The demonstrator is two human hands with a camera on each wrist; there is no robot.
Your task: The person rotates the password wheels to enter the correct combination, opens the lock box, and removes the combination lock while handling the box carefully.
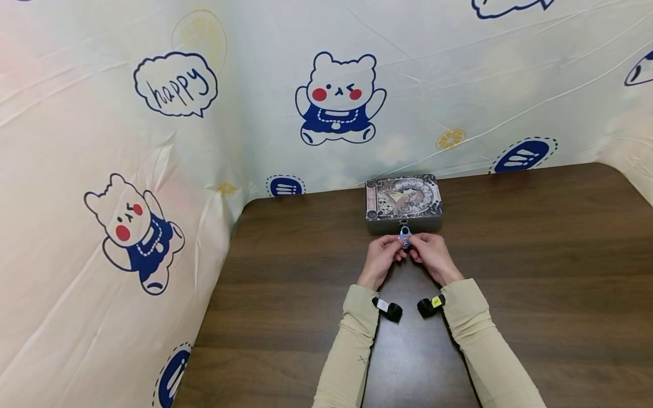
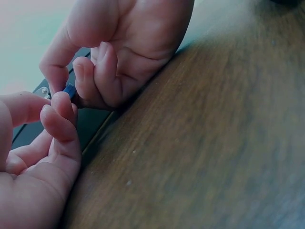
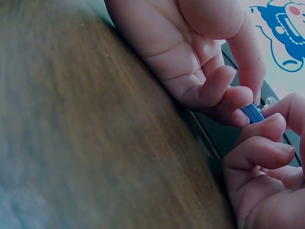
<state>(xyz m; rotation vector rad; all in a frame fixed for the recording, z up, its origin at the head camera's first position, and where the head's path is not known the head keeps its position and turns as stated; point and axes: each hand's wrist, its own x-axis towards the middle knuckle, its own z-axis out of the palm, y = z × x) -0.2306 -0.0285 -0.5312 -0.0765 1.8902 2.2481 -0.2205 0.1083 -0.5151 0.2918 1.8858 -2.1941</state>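
On the dark wooden table, a tin box (image 1: 404, 197) with an ornate printed lid stands closed, and a small blue padlock (image 1: 405, 232) hangs at its front clasp (image 1: 404, 221). From the left, my left hand (image 1: 381, 258) pinches the padlock between thumb and fingers. My right hand (image 1: 433, 255) pinches it from the other side, so the fingertips nearly meet. In the right wrist view, a blue edge of the padlock (image 3: 252, 113) shows between the fingers. Fingers hide most of its body in both wrist views.
Behind the box hangs a pale cloth (image 1: 408, 113) with bear prints, and it also runs down the left side. Bare brown tabletop (image 1: 296, 266) lies around both arms. Each sleeve cuff carries a black strap (image 1: 393, 311).
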